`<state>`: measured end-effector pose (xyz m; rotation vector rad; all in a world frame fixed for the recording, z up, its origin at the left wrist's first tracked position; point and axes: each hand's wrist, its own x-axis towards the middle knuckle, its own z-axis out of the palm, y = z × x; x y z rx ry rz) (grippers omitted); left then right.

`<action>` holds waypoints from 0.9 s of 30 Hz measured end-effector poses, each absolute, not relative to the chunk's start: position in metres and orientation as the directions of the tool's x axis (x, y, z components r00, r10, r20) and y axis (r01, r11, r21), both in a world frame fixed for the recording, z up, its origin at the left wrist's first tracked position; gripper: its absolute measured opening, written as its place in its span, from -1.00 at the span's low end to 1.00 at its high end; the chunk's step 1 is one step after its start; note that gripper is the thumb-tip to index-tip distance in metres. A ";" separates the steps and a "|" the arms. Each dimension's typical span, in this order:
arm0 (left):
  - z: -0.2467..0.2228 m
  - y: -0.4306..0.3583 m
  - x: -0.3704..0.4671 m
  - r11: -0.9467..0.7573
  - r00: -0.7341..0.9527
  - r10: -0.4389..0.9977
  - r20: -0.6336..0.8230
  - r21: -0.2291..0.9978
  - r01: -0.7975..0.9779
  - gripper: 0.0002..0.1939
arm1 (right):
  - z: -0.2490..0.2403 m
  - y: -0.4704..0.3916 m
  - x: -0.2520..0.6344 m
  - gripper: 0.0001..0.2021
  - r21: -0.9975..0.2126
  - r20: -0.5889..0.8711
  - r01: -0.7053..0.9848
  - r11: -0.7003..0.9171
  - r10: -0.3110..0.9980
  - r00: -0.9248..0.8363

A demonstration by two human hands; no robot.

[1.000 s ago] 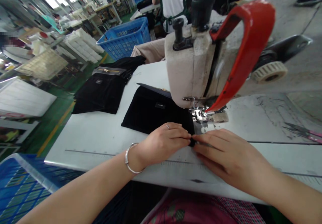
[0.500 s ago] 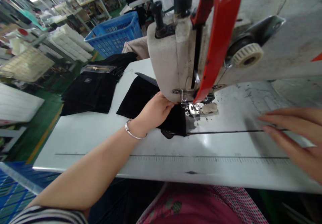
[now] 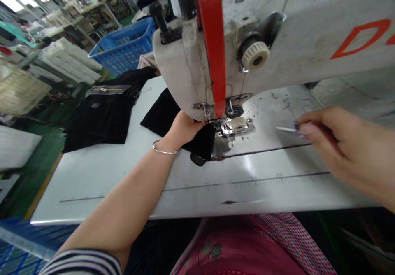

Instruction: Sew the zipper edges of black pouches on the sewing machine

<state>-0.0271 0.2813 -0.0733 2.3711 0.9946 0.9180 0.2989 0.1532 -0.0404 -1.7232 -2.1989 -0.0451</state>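
A black fabric piece point(image 3: 159, 112) lies flat on the sewing machine bed, its right edge beside the presser foot point(image 3: 226, 129). My left hand point(image 3: 184, 129) is closed on this fabric, left of the foot; the fingertips are partly hidden under the machine head point(image 3: 182, 69). To the right, above the bed, my right hand point(image 3: 336, 137) grips thread snips point(image 3: 288, 130). Only their pointed silvery blade and a dark part show, and the fist covers the rest. The blade points left toward the presser foot, apart from the fabric.
Black sewn pieces with a zipper point(image 3: 103, 114) are stacked at the table's left. Behind stands a blue plastic crate point(image 3: 126, 46). A red lever guard point(image 3: 212, 48) fronts the machine head. A printed ruler point(image 3: 256, 183) runs along the front edge. Another blue crate point(image 3: 21, 242) is at lower left.
My right hand, earlier with fingers spread over the bed, now has closed on the thread snips. My left hand stays on the fabric. The view has shifted right.
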 end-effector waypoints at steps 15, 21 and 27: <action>-0.073 0.284 -0.030 -0.676 0.597 0.719 0.356 0.561 0.479 -0.77 | -0.046 0.212 0.206 -0.75 0.004 0.254 0.787 0.617 0.761 -0.597; -0.074 0.285 -0.029 -0.677 0.587 0.717 0.376 0.575 0.459 -0.77 | -0.053 0.215 0.205 -0.75 -0.025 0.330 0.783 0.622 0.744 -0.580; -0.073 0.285 -0.027 -0.715 0.600 0.681 0.420 0.560 0.419 -0.77 | -0.054 0.210 0.202 -0.72 0.045 0.369 0.805 0.592 0.739 -0.564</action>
